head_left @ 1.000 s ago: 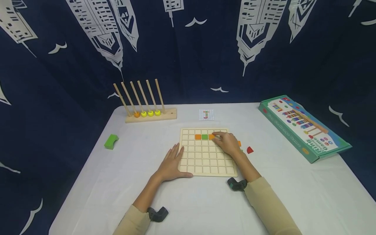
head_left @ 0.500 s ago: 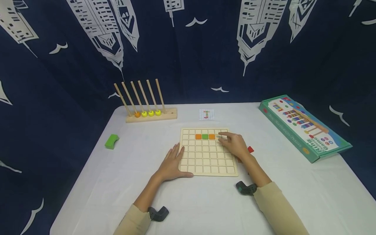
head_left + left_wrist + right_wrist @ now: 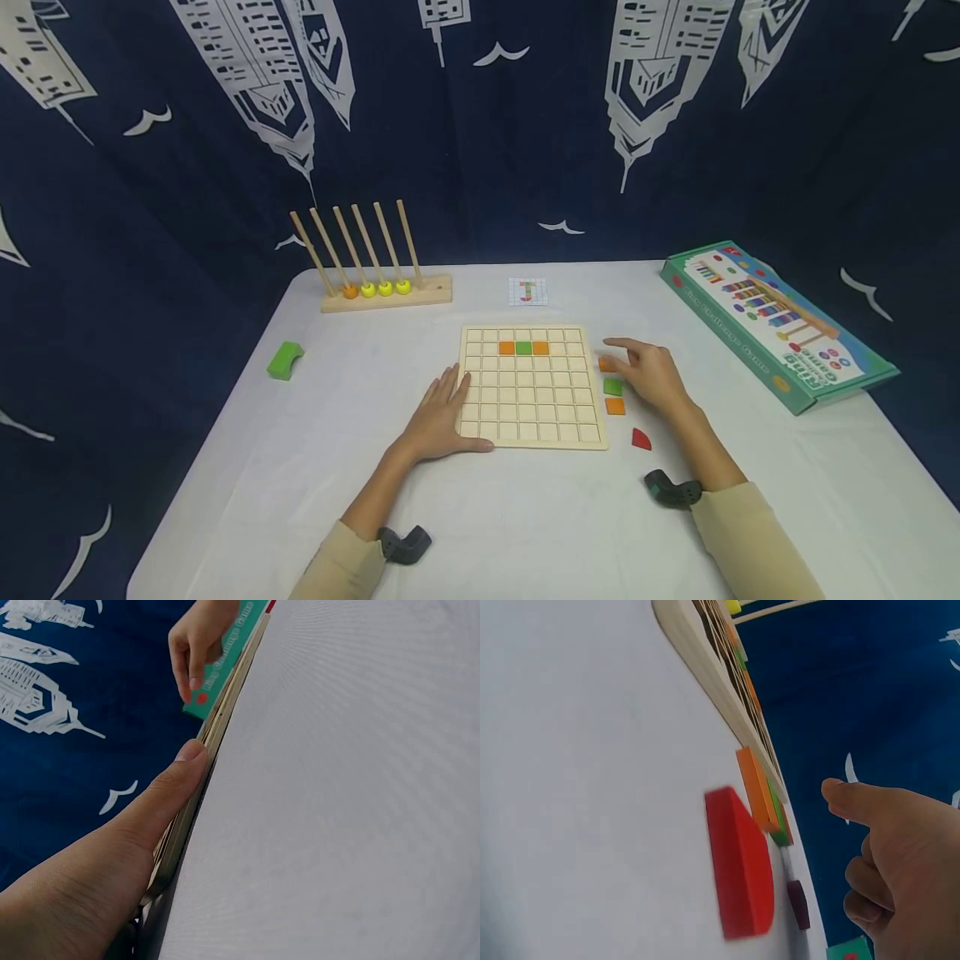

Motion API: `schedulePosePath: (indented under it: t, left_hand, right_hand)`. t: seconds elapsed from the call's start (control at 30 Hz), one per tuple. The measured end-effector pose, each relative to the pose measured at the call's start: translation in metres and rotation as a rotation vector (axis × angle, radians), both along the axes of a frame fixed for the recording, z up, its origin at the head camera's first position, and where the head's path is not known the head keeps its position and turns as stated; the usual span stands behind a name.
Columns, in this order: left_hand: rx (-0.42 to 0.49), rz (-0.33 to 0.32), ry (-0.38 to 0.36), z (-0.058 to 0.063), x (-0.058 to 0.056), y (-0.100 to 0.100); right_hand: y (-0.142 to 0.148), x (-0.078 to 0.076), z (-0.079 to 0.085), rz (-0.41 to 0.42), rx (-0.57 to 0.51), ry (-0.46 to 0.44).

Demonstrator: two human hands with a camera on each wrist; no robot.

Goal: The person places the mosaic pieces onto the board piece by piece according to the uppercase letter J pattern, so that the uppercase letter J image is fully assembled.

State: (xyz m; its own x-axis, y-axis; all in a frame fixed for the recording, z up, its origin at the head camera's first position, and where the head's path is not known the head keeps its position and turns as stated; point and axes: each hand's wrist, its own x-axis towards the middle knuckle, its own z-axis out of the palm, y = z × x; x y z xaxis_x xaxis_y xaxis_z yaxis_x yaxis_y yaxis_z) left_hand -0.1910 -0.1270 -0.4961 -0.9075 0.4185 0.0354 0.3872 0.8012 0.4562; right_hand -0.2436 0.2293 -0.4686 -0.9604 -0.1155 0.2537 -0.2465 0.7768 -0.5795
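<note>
A pale wooden grid board point(image 3: 531, 407) lies on the white table. My left hand point(image 3: 438, 421) rests along its left and lower edges, fingers straight. In the left wrist view the left thumb point(image 3: 169, 784) lies on the board's edge. One row of the board holds an orange tile point(image 3: 507, 348), a green tile point(image 3: 523, 348) and a second orange tile point(image 3: 541, 348). Right of the board, my right hand point(image 3: 651, 377) is over a loose orange tile point(image 3: 606, 365), thumb and forefinger apart, nothing between them. A loose green tile point(image 3: 612, 387) and another orange tile point(image 3: 615, 407) lie nearer me.
A red quarter-round piece point(image 3: 641, 439) lies below the loose tiles. Behind the board is a small pattern card point(image 3: 528, 292). A peg stand point(image 3: 386, 302) with several beads stands at the back left, a green arch block point(image 3: 285, 361) at left, a game box point(image 3: 776, 325) at right.
My right hand has left the second orange tile on the board and moved right, to beside the board. The loose tiles there have come into sight. My left hand has stayed put.
</note>
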Motion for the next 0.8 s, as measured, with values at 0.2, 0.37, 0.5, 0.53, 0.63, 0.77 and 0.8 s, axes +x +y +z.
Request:
schedulePosePath:
  t: [0.2,0.37,0.5,0.53,0.63,0.77,0.8]
  left_hand:
    - [-0.008,-0.004,0.009,0.001,0.0,0.001]
    - [-0.006,0.001,-0.003,0.003,0.001,0.001]
    - [-0.004,0.005,-0.009,0.004,0.001,0.001]
    - [-0.006,0.005,-0.009,0.004,0.001,0.0]
    - [-0.009,0.007,-0.003,0.003,0.001,0.0]
    - [-0.019,0.006,0.001,0.001,0.0,0.0]
    - [-0.02,0.006,0.002,0.001,0.0,0.0]
  right_hand:
    - [0.013,0.001,-0.005,0.007,0.018,-0.052]
    - [0.017,0.001,-0.01,0.022,0.042,-0.068]
    - [0.017,0.001,-0.013,0.034,0.059,-0.077]
    - [0.017,0.001,-0.013,0.033,0.062,-0.078]
    - [0.018,0.001,-0.015,0.027,0.067,-0.074]
    - [0.017,0.001,-0.016,0.021,0.072,-0.047]
    - [0.017,0.001,-0.015,0.018,0.071,-0.039]
